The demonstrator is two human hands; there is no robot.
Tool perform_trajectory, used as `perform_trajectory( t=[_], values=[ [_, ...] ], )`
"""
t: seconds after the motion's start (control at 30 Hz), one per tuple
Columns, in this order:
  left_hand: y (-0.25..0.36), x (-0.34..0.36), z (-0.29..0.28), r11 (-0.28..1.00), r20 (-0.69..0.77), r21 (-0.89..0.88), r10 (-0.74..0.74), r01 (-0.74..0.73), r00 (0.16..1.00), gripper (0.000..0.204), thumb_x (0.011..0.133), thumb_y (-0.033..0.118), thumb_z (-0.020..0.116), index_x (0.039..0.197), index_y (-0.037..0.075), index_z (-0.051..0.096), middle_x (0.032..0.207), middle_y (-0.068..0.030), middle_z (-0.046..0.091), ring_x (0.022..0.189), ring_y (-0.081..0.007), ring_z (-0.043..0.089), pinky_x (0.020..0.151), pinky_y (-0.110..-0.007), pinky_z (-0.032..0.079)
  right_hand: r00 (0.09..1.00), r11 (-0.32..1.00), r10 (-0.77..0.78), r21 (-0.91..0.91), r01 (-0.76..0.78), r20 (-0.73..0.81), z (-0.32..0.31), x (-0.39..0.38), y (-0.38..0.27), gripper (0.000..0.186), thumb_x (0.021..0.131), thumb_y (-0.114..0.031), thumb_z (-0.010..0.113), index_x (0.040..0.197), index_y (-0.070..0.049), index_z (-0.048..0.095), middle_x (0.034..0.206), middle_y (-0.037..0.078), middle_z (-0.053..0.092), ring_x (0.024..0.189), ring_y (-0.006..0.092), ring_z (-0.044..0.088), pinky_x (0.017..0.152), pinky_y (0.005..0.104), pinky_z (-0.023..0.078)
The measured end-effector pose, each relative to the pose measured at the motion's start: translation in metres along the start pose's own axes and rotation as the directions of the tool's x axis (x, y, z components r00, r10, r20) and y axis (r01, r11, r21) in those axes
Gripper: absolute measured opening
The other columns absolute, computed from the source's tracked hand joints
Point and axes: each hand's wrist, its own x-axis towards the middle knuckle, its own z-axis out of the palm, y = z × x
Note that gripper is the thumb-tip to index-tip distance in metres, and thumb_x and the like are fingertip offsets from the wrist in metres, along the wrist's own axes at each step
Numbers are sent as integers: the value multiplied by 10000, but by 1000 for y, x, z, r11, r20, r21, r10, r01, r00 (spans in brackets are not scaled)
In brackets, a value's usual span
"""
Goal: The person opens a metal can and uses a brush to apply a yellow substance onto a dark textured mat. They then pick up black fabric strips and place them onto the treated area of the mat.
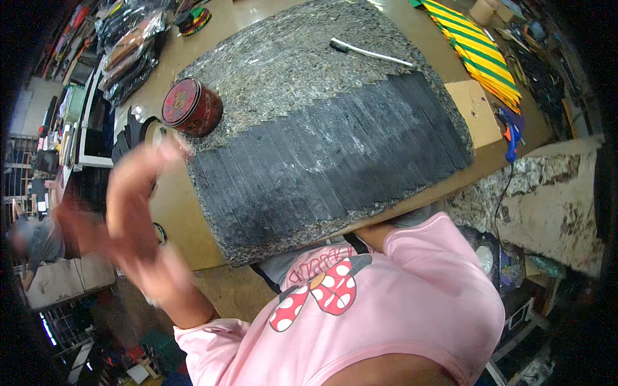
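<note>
My left hand, smeared by motion, is raised at the slab's left side near a dark red round tin; whether it holds anything is unclear. Overlapping black strips lie in a band across the speckled stone slab. Above them rests a brush with a white handle and dark head. A partly hidden pale-rimmed round container and more black pieces are left of the tin. My right forearm goes down behind the slab's near edge, with the hand hidden.
Yellow-green striped fabric, cardboard and a blue corded glue gun are at the right. Plastic-wrapped bundles and a multicoloured round item sit at the back left. Another person is at the far left.
</note>
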Motion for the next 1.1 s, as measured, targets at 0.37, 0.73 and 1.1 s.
perform_trajectory(
  t=[0.37,0.73,1.1],
  values=[
    [-232,61,-28,719,-32,664,-248,206,968,890,666,583,759,1405,197,448,1439,-281,362,1327,-430,363,1087,-474,313,830,665,-555,630,402,57,-298,-285,11,462,996,-360,471,1281,-4,545,1212,167,624,1104,244,602,969,339,455],
    [-176,111,46,755,30,630,-257,182,966,845,656,558,739,1358,164,485,1281,-232,490,1175,-407,508,995,-463,424,610,984,-170,-95,154,-774,-495,-95,106,378,909,-332,589,1065,2,669,953,189,650,932,351,616,839,419,483],
    [-197,123,104,840,5,541,-43,34,999,739,711,610,667,1144,27,532,1211,-142,524,1191,-329,460,1027,-443,333,494,964,-265,-239,118,-828,-512,-93,79,133,929,-129,538,936,4,548,862,187,572,811,358,593,724,438,476]
  ],
)
